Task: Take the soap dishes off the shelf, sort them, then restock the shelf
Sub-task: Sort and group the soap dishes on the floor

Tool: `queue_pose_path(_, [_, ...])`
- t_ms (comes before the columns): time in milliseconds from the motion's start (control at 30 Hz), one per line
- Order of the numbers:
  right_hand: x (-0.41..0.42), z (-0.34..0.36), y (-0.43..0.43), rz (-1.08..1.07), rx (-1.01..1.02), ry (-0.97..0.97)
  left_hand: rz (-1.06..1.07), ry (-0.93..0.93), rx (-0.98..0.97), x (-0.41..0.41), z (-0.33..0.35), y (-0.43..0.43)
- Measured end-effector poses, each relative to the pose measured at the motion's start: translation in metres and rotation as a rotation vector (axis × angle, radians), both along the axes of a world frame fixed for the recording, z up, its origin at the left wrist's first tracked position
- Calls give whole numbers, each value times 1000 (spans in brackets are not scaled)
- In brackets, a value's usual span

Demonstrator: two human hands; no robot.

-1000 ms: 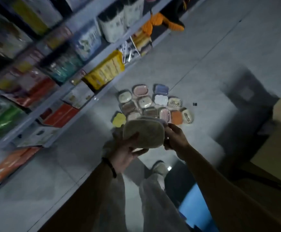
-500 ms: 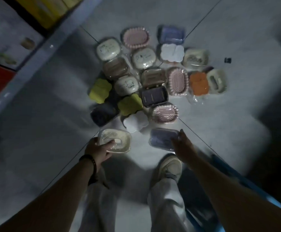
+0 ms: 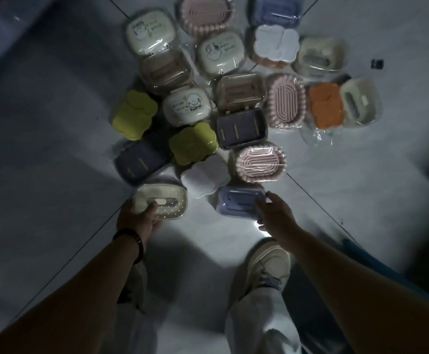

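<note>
Gripping a perforated cream dish [image 3: 166, 200], left hand [image 3: 138, 222]; right hand [image 3: 277, 217] pinching a ribbed lilac dish [image 3: 237, 203].

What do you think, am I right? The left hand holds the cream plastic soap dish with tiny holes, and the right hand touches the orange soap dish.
Not quite. The head view shows the right hand touching the pale lilac rectangular plastic soap dish, not the orange soap dish, which lies farther off, untouched. The left hand does hold the cream plastic soap dish with tiny holes.

free: floor [image 3: 361, 190] left, right | blocked: soap dishes [image 3: 236, 94] packed touching ahead
</note>
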State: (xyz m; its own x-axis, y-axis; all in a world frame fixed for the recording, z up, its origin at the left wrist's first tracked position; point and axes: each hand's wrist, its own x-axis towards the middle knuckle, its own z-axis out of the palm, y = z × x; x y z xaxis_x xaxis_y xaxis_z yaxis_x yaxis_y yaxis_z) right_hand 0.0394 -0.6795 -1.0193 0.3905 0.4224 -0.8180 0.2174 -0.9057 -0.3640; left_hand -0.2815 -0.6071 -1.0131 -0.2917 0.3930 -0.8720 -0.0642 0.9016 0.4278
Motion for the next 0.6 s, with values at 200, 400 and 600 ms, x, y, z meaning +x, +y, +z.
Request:
queue_pose_path(200, [3,-6,-3,4,3,-73,-147,79,-8,-7,-14,3])
queue_pose_path(400, [4,19,15,111,-67,-128,-616,500,-5,-7,15,9])
queue_pose_path(600, [18,70,63,293,-27,-194,-942,428,238,9,59,23])
